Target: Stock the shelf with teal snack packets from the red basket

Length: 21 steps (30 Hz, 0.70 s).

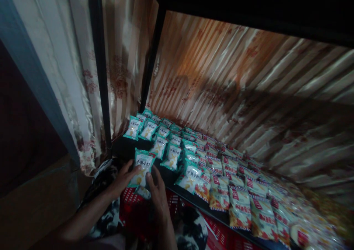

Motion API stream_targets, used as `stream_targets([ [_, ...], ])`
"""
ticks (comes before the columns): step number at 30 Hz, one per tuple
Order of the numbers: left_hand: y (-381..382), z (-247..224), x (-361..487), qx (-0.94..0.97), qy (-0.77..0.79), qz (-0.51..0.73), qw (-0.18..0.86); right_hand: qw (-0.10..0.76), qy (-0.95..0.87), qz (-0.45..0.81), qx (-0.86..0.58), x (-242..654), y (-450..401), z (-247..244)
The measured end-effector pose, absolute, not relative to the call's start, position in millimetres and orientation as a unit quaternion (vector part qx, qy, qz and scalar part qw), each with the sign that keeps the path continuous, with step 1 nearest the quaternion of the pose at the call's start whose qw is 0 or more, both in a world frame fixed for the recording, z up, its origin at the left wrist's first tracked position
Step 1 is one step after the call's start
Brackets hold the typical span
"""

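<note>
Between my two hands is a teal-and-white snack bag (143,165), held upright in front of the dark shelf (168,176). My left hand (128,176) grips its left side, and my right hand (157,185) presses against its right edge with the thumb on the front. Just below it, part of another teal bag (143,192) shows over a red plastic basket (132,196) by my knees. Rows of matching teal bags stand on the shelf beyond, the nearest being a bag (171,156) right of my hands.
Red-and-cream snack bags (240,207) fill the shelf's middle, with clear-wrapped packets (312,231) at the far right. Dark metal posts (99,69) rise at the left corner. Pleated curtains (221,76) hang behind, and a dark upper shelf (249,10) spans overhead.
</note>
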<state>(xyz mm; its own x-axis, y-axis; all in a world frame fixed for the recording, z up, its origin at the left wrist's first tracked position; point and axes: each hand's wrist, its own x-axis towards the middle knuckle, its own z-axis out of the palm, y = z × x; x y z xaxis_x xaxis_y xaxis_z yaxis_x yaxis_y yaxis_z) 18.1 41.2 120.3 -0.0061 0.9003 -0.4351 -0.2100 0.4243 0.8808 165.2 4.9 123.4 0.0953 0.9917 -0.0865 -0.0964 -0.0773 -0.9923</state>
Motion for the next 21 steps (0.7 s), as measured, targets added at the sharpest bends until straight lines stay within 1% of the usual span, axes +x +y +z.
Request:
stream_targets([
  [5,40.7,130.1,20.4,0.314,0.567,0.447,0.616,0.516,-0.455,0.494,-0.532,156.2,1.2,124.2],
  [13,34.5,138.1,27.4,0.353,0.515,0.461,0.631,0.528,-0.438,0.459,-0.565,149.2,-0.8,116.9],
  [18,40.3,138.2,24.3,0.357,0.504,0.475,0.627,0.547,-0.418,0.446,-0.572,141.1,1.9,111.5],
  [21,43.1,140.1,22.5,0.353,0.506,0.491,0.615,0.560,-0.406,0.459,-0.556,135.2,2.4,110.8],
])
